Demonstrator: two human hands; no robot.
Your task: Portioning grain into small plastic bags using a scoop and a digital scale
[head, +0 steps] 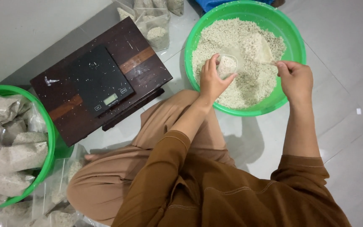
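Tiled floor, left hand point(211, 80) gripping clear bag point(228, 65), right hand point(295, 79) clutching half-hidden scoop point(258, 48) over grain

A home floor (pale tiles point(349, 138)) with a low wooden table point(148, 71).

Both hands point(211, 80) point(295, 77) over grain-filled green basin point(293, 31), perhaps bagging.
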